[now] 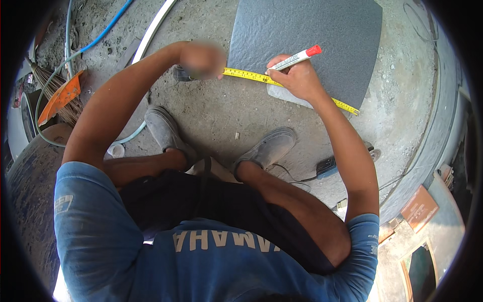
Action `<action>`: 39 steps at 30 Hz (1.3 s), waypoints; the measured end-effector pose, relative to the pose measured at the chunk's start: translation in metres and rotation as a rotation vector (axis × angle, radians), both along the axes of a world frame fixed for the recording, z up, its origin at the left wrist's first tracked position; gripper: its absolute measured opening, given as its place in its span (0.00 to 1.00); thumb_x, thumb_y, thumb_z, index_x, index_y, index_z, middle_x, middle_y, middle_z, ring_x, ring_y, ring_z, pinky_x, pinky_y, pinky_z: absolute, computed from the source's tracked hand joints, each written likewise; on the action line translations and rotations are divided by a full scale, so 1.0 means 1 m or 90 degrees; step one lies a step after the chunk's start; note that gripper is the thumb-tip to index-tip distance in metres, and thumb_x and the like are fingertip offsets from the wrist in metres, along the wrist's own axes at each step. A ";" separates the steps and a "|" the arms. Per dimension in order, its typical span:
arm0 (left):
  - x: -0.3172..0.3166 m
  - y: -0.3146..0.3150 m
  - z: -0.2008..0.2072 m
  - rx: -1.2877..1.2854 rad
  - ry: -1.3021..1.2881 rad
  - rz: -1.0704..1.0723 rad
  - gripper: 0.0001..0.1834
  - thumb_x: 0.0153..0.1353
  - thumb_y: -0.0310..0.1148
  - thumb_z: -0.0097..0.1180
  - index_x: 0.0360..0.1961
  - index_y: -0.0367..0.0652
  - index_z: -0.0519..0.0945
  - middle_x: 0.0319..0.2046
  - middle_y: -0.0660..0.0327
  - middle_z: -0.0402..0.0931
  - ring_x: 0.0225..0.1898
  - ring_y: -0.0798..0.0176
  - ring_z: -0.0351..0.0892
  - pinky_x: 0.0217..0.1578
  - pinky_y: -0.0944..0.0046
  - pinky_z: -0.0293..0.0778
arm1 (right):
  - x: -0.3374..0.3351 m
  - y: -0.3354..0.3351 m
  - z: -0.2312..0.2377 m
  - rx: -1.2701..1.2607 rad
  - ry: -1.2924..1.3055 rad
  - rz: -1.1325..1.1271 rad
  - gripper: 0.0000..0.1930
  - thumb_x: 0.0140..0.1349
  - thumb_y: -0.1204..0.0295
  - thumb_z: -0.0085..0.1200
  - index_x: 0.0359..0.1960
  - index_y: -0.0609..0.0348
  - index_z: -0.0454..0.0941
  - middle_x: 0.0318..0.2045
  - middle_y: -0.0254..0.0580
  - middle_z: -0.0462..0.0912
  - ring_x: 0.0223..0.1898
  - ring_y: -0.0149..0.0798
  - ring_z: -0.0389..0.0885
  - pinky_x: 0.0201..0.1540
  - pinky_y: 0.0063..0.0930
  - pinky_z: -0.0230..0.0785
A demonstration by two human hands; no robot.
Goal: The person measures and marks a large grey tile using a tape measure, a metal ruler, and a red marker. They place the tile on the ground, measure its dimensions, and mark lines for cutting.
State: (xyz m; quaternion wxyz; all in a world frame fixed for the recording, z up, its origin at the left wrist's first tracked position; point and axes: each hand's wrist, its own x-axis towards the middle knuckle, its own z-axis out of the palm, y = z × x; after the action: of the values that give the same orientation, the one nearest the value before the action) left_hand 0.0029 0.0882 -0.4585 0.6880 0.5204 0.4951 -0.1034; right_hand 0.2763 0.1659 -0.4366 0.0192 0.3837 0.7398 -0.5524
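Nearest the camera are the person's blue shirt (201, 261) and dark shorts, knees bent in a squat over a rough concrete floor (211, 110) strewn with grit and small stones. Two dusty grey shoes (166, 132) stand apart on it, toes pointing away. Just to the right of the right foot a small blue power tool (327, 166) lies on the floor with its cord trailing toward the shoes.

Farther out, the right hand (298, 78) is closed around a white marker with a red cap (296, 58), its tip down at the near edge of a dark grey tile (322, 35) that lies flat on the floor. A yellow tape measure (261, 77) is stretched along that near edge, passing under the right hand and ending past the tile's right corner. The left hand (201, 60) holds the other end of the tape just off the tile's left corner; it is blurred, so how the fingers sit cannot be told.

To the left lie a broom (50, 80) with an orange dustpan (60, 95), a blue hose (108, 27) and a pale green one. A white pipe (156, 25) runs off at the top. On the right a curved concrete wall (432, 146) borders the floor.
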 end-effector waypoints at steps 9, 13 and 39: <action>-0.001 -0.001 -0.010 0.010 -0.010 -0.008 0.12 0.67 0.38 0.53 0.39 0.42 0.84 0.23 0.66 0.77 0.26 0.69 0.75 0.32 0.64 0.71 | 0.003 0.001 -0.007 0.004 -0.014 0.020 0.10 0.61 0.68 0.65 0.38 0.60 0.84 0.26 0.32 0.83 0.28 0.24 0.78 0.31 0.23 0.71; 0.000 0.000 -0.006 -0.004 -0.007 0.009 0.12 0.67 0.38 0.54 0.38 0.42 0.84 0.23 0.66 0.77 0.26 0.69 0.75 0.32 0.64 0.71 | 0.003 0.001 -0.003 -0.003 -0.022 0.018 0.10 0.61 0.68 0.65 0.39 0.60 0.84 0.26 0.33 0.83 0.28 0.24 0.78 0.31 0.23 0.72; -0.002 0.000 -0.014 0.018 -0.014 -0.009 0.12 0.67 0.38 0.53 0.39 0.42 0.85 0.24 0.66 0.78 0.29 0.68 0.75 0.35 0.63 0.70 | 0.002 0.001 -0.003 0.005 -0.006 -0.011 0.09 0.59 0.69 0.65 0.35 0.62 0.85 0.25 0.35 0.84 0.26 0.25 0.79 0.33 0.24 0.74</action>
State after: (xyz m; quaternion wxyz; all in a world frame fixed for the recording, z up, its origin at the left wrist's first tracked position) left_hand 0.0011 0.0878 -0.4730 0.6852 0.5343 0.4857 -0.0956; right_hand 0.2782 0.1666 -0.4396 0.0164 0.3929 0.7386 -0.5476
